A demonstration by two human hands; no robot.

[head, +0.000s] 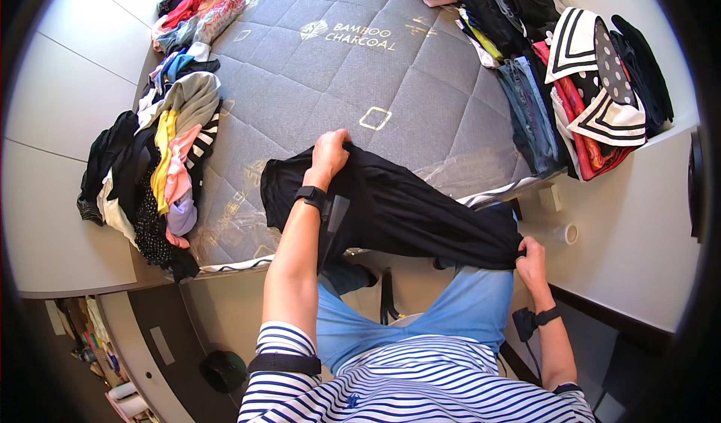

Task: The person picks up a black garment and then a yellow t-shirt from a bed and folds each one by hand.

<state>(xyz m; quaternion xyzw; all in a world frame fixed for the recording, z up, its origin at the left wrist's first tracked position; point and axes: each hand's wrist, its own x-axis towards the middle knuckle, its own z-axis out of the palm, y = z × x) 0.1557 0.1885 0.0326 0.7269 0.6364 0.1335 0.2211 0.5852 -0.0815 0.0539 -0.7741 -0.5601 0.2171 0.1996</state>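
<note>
A black cloth garment (394, 203) stretches between my two hands, partly on the mattress (338, 79) and partly over its near edge and my right thigh. My left hand (329, 154) pinches its upper edge, above the mattress. Down at the right, my right hand (531, 260) grips the garment's far end, beside my knee. The cloth hangs in long folds from one hand to the other. Its exact kind cannot be told from this view.
Loose clothes (169, 169) are heaped along the mattress's left side. Folded jeans (529, 113) and stacked garments (597, 85) line the right side, near a white wall (625, 226). Clear plastic film (479, 169) covers the near edge. A dark bin (222, 371) stands on the floor.
</note>
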